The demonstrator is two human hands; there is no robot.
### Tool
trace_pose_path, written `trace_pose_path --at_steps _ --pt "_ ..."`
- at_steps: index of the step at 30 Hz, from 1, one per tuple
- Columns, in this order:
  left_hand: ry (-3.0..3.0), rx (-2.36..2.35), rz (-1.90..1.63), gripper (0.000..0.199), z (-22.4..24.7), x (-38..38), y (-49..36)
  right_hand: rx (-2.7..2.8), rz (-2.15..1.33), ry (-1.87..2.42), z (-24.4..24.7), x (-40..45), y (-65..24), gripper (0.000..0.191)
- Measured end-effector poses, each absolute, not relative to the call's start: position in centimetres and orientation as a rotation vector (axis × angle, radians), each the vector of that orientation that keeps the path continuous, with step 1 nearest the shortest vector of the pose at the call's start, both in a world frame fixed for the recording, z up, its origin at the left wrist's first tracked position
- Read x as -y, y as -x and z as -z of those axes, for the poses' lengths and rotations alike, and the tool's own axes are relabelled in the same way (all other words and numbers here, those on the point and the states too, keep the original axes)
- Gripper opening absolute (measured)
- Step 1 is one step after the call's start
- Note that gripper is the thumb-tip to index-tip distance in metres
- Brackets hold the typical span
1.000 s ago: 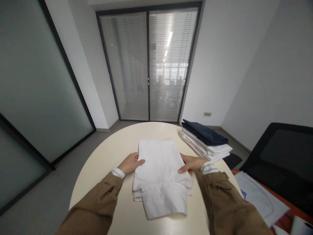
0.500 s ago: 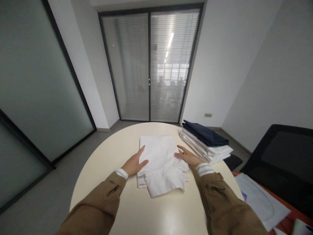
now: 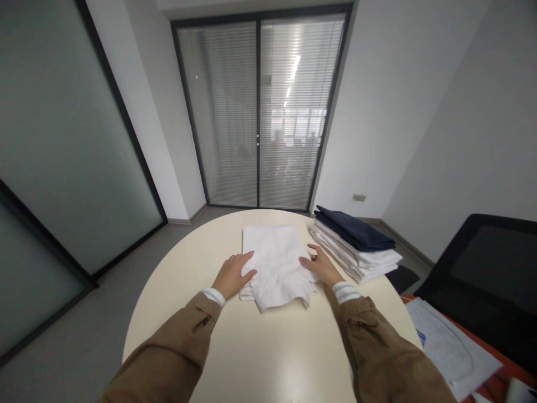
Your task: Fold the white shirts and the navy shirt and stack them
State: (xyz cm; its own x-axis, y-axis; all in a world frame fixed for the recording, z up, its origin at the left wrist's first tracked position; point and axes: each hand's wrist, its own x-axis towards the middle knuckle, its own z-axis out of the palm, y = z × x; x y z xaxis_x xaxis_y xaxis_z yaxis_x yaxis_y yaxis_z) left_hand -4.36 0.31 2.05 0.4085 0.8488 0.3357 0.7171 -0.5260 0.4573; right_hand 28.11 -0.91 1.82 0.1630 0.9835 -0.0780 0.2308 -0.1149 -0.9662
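A folded white garment (image 3: 277, 263) lies on the round cream table (image 3: 260, 352), its near edge uneven and wrinkled. At its left edge is my left hand (image 3: 234, 274), thumb and fingers apart, the fingertips touching the cloth. My right hand (image 3: 323, 265) rests at the right edge with the thumb on top of the fabric and the fingers curled beside it; whether cloth is pinched between them cannot be made out.
A stack of folded white clothes (image 3: 356, 260) with dark blue cloth (image 3: 354, 228) on top stands at the table's right back edge. Beyond it are a black mesh chair (image 3: 486, 280) and a grey-white bag (image 3: 453, 347) on a red surface.
The white garment has shifted slightly away from me, and its near edge has drawn in toward the back. My right hand's fingers have curled more; my left hand stays at the left edge.
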Motion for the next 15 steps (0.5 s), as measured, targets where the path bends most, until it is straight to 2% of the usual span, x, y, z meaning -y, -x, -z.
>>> trace_pose_path --at_steps 3,8,12,15 --pt "-2.294 -1.358 -0.866 0.049 -2.2 0.5 4.4 1.280 -1.057 1.668 -2.4 1.4 -28.8 0.084" --pt "-1.992 -1.269 -0.926 0.051 -1.8 0.7 4.6 1.403 -1.283 1.662 -3.5 2.6 -29.4 0.091" --pt "-1.783 -1.212 -0.894 0.046 -1.4 -0.2 5.0 1.352 -1.486 1.414 -4.5 3.3 -28.9 0.085" --pt "-1.711 -1.191 -0.715 0.050 -1.6 -0.6 5.6 1.377 -1.617 1.303 -5.3 3.6 -28.5 0.073"
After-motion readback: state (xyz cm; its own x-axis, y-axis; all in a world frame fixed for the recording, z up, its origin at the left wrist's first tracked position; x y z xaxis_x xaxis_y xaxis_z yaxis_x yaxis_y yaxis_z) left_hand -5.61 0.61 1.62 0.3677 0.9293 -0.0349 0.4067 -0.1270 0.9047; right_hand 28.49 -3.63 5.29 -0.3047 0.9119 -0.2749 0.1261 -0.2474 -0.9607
